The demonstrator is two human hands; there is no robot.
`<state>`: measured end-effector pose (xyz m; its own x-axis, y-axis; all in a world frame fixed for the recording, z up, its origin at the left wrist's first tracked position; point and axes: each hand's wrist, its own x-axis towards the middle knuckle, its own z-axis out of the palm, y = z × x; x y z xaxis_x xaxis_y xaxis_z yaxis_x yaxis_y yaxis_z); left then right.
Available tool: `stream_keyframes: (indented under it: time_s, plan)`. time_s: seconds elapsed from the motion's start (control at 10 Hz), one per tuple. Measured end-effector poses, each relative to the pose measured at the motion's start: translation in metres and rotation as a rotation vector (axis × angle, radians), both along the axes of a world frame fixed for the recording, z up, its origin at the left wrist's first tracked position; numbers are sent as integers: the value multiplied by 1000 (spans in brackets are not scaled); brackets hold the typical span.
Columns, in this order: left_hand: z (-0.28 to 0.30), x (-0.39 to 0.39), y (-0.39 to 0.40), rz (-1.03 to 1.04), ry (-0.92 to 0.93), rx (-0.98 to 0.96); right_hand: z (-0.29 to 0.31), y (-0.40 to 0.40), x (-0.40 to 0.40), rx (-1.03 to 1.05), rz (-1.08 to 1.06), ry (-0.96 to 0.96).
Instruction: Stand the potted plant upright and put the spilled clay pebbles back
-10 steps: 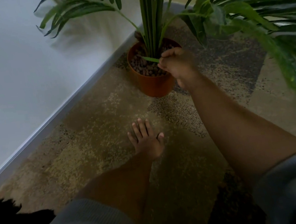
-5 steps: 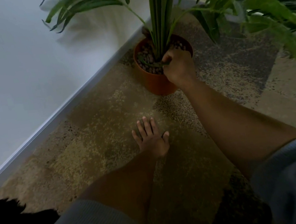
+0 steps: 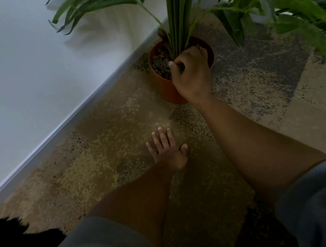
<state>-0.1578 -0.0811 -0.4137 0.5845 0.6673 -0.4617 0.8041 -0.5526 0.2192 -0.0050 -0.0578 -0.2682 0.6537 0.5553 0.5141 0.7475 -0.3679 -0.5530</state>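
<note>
Right hand (image 3: 191,76) over half-hidden pebbles (image 3: 159,64)

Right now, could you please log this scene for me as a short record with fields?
pot: orange pot, upright on the carpet by the white wall
plant: palm stems rising from the pot
fill: clay pebbles inside the pot
right hand: right hand over the pot rim, fingers curled at the stem base; grip contents hidden
left hand: left hand flat on the carpet, fingers spread
spilled pebbles: none discernible
</note>
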Motion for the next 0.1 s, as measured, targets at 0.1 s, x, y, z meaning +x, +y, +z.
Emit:
stream_keyframes:
  time_s: [0.1]
  plan:
    - [-1,1,-2,6,-15,9,-11,2,-24,116,113,-106]
